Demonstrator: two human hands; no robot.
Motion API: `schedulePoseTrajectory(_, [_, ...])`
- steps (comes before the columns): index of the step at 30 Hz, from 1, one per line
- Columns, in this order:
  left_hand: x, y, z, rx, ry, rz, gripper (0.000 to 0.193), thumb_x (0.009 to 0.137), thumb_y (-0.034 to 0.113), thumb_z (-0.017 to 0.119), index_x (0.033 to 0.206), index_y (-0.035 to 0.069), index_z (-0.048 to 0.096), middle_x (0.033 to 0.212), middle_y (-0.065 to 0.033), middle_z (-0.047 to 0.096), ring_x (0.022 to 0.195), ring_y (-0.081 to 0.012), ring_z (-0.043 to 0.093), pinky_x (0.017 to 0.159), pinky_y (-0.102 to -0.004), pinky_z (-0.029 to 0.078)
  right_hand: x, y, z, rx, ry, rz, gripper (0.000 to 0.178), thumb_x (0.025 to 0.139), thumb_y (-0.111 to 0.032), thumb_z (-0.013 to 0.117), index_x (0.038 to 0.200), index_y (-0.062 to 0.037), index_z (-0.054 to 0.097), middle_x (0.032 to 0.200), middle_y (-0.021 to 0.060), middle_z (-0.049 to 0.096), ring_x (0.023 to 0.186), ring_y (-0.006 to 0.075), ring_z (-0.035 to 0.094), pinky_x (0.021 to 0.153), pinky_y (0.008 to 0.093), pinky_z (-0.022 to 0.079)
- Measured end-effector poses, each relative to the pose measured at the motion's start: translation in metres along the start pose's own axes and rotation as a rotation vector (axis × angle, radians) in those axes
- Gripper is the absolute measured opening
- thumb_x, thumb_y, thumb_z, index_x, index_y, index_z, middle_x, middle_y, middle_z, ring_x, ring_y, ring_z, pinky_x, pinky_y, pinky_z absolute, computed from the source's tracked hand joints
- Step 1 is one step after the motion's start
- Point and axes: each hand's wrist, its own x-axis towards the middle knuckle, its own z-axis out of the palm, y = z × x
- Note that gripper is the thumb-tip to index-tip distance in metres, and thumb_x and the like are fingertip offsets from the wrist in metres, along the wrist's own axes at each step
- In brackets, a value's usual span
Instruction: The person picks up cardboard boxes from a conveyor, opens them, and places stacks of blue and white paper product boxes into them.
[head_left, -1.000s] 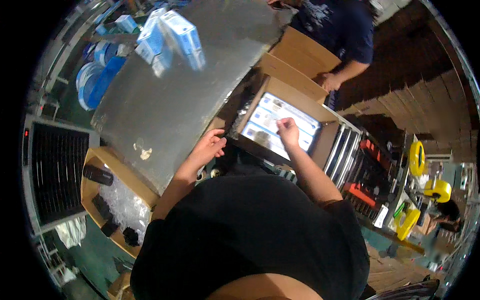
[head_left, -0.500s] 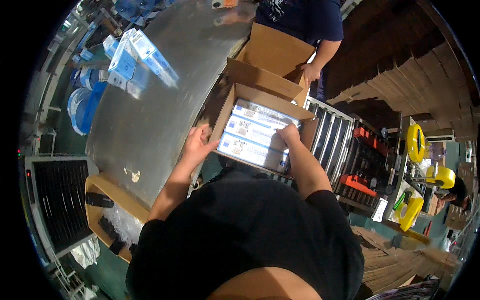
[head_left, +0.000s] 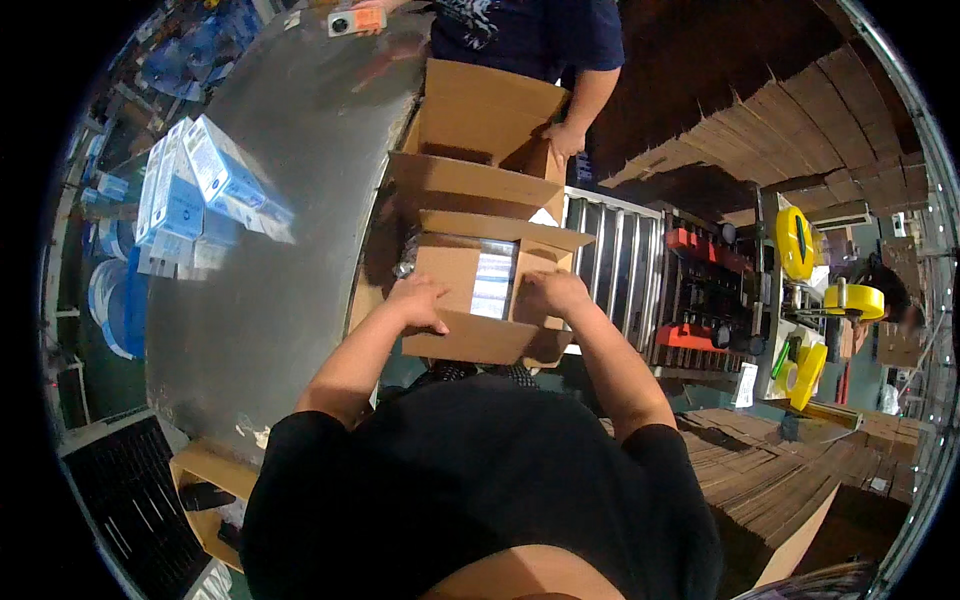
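Observation:
A brown cardboard box (head_left: 470,340) stands in front of me at the edge of a grey metal table (head_left: 280,230). My left hand (head_left: 420,300) presses down its left flap. My right hand (head_left: 553,292) presses down its right flap. Between the two flaps a narrow gap shows white and blue packs (head_left: 493,283) inside. The far flap (head_left: 500,228) and the near flap still stick out.
A second open cardboard box (head_left: 480,130) stands just beyond, held by another person's hand (head_left: 562,140). Blue and white cartons (head_left: 195,190) are stacked on the table at left. A roller conveyor (head_left: 620,270) runs right of the box. Yellow tape rolls (head_left: 800,240) and flat cardboard stacks (head_left: 760,470) lie at right.
The box stood open with the packs showing; now both hands have folded its side flaps inward, nearly covering them. The view has shifted so the box lies lower and more central.

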Motion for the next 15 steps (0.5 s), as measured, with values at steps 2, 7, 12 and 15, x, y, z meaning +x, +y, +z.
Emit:
schedulePoseTrajectory(2, [-0.001, -0.002, 0.019, -0.033, 0.266, -0.107, 0.097, 0.06, 0.039, 0.085, 0.14, 0.009, 0.039, 0.146, -0.0197, 0.032, 0.133, -0.0392, 0.031, 0.106, -0.0428, 0.034, 0.008, -0.007, -0.011, -0.127, 0.437, -0.183, 0.051, 0.079, -0.026, 0.065, 0.129, -0.0193, 0.054, 0.133, 0.0059, 0.051, 0.123, 0.0284, 0.047, 0.103, 0.0472, 0.035])
schedulePoseTrajectory(7, [0.031, -0.041, 0.127, -0.542, 0.891, -0.264, 0.11, 0.06, 0.033, 0.087, 0.148, 0.012, 0.024, 0.148, -0.0223, 0.025, 0.134, -0.04, 0.03, 0.108, -0.0417, 0.033, 0.012, 0.001, 0.033, -0.248, 0.68, 0.171, 0.063, 0.079, -0.025, 0.065, 0.137, -0.0122, 0.041, 0.134, 0.0137, 0.042, 0.131, 0.032, 0.035, 0.11, 0.0591, 0.017])
schedulePoseTrajectory(12, [0.013, -0.026, 0.141, -0.561, 0.672, -0.366, 0.105, 0.07, 0.03, 0.082, 0.15, 0.013, 0.017, 0.147, -0.0212, 0.03, 0.136, -0.0386, 0.028, 0.104, -0.0413, 0.038, -0.059, 0.025, 0.134, 0.159, 0.4, -0.224, 0.073, 0.085, -0.048, 0.058, 0.143, -0.0108, 0.034, 0.149, 0.011, 0.031, 0.139, 0.0295, 0.027, 0.109, 0.0645, 0.012])
schedulePoseTrajectory(15, [0.019, 0.018, 0.14, -0.86, 0.576, -0.355, 0.102, 0.073, 0.029, 0.079, 0.151, 0.014, 0.015, 0.145, -0.0209, 0.034, 0.137, -0.0378, 0.028, 0.105, -0.042, 0.037, -0.069, 0.053, 0.096, 0.158, 0.345, -0.195, 0.075, 0.085, -0.049, 0.059, 0.143, -0.0097, 0.033, 0.15, 0.011, 0.03, 0.141, 0.0291, 0.025, 0.112, 0.0575, 0.014])
